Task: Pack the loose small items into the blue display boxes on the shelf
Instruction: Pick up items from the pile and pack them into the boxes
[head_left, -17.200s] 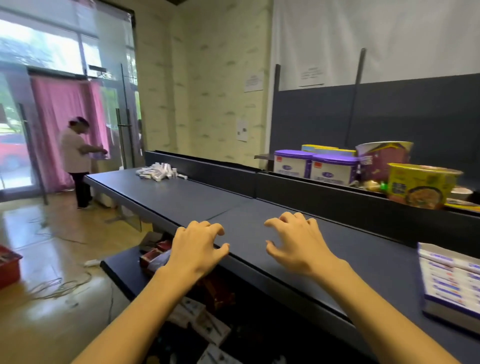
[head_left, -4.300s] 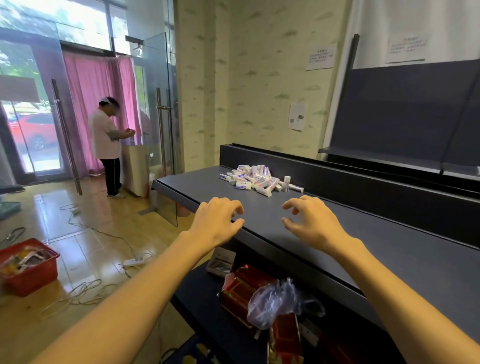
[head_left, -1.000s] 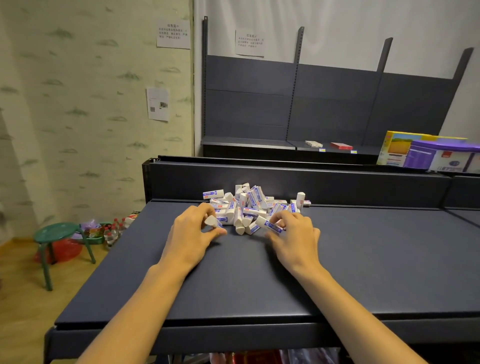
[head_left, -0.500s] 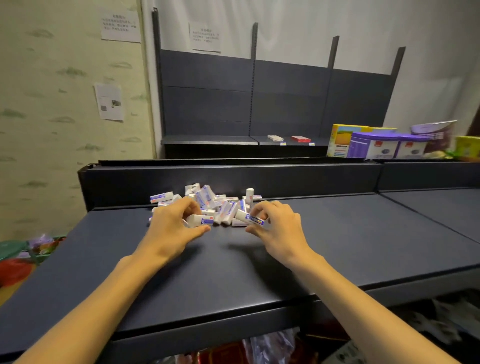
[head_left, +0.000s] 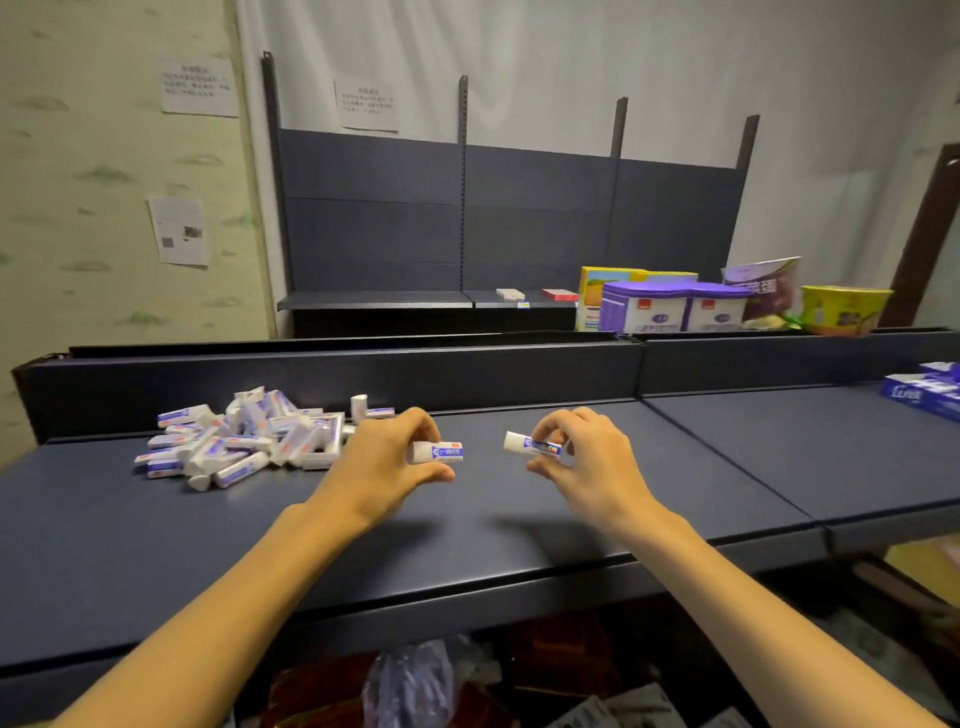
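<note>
A heap of several small white erasers with blue sleeves lies at the back left of the dark shelf top. My left hand pinches one eraser just above the shelf, right of the heap. My right hand pinches another eraser at about the same height. A blue display box sits at the far right edge of the shelf, partly cut off by the frame.
A raised dark back rail runs behind the heap. Beyond it at the right stand purple-lidded tubs, a yellow box and a yellow bowl. Red packs and a plastic bag lie on the lower shelf.
Both hands have drawn away from the heap to the right, each with one eraser lifted off the shelf. My view has swung right, bringing the blue box into sight.
</note>
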